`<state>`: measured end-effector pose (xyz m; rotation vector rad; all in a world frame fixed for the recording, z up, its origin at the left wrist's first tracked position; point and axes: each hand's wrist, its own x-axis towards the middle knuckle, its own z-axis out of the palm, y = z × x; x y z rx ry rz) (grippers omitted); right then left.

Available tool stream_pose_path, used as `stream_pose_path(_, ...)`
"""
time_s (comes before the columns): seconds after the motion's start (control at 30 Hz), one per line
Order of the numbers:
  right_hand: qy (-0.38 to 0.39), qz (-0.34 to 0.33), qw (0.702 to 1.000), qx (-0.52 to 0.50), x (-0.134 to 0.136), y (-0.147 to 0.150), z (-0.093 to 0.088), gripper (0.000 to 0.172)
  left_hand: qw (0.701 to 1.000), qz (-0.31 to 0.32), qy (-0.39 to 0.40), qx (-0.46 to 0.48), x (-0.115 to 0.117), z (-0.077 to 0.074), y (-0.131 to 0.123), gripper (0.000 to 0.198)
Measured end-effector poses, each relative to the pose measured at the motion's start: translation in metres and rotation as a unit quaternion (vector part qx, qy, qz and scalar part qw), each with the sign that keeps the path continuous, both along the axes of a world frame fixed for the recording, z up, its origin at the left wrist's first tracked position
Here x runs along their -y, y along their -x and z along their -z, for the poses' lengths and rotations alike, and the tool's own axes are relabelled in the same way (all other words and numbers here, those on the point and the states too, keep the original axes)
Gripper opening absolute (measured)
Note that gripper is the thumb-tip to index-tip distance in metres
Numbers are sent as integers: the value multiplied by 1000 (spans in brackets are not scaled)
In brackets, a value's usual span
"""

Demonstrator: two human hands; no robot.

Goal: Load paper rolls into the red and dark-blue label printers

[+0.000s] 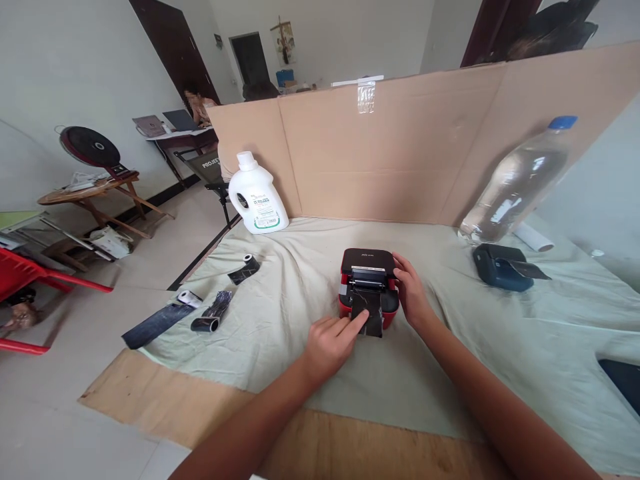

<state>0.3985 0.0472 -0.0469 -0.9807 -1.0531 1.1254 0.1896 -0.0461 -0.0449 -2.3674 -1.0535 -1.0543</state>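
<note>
A small red and black printer (367, 280) stands on the pale green cloth (280, 320) in the middle of the table. A dark strip of paper (371, 320) hangs out of its front slot. My left hand (333, 343) pinches the lower end of that strip between thumb and forefinger. My right hand (413, 290) wraps the printer's right side, fingers closed on its body.
Several dark paper rolls and strips (210, 313) lie at the cloth's left edge. A white detergent jug (256, 195) and a clear bottle (520, 183) stand against the cardboard screen (380, 153). A dark blue printer (503, 268) sits at right. A person sits at a far desk.
</note>
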Motion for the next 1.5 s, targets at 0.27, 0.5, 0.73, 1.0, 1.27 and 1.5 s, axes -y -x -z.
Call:
stream_pose_path(0.27,-51,-1,999,10,9,5,6,58,1000,13,5,-8,1,1,0,37)
stream_pose_path(0.5,-48,4,999,2,13,8,10,59,997,-13,55,58,-6,-2,8,50)
stream_pose_path(0.73,-45,1,999,25,16,9,7,57,978,-7,207,33,-32,-10,25,80)
stream_pose_path(1.0,-48,-10,999,0,16,10,9,57,976,-2,212,39,-35,-3,27,71)
stream_pose_path(1.27,-45,-11,998,-30,22,18,8,54,979,11,202,37,-34,-5,26,78)
stream_pose_path(1.5,-41,0,999,-15,13,10,15,54,972,6,231,40,-34,-10,26,78)
